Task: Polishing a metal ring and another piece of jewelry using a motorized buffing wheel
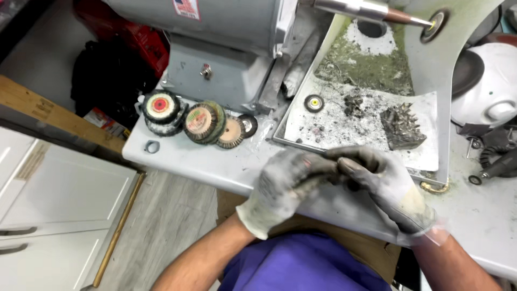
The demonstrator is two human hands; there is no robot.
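My left hand (285,186) and my right hand (390,188) both wear dirty grey gloves. They meet fingertip to fingertip over the front of the grey bench (204,161). Between the fingers sits a small dark piece (340,173), mostly hidden, so I cannot tell what it is. Just beyond the hands lies a metal dust tray (301,126) with grey and green grime. In it are a small yellow-centred disc (314,103) and a spiky grey lump (401,126). Above the tray a tapered spindle (366,9) points right, with a small buff (433,24) at its tip.
A grey polishing motor (226,37) stands at the back. Several worn buffing wheels (202,123) lean against its base, with a metal ring (152,146) nearby. A dark handpiece (498,167) and a white rounded housing (484,86) sit at the right. White cabinets (54,215) stand at lower left.
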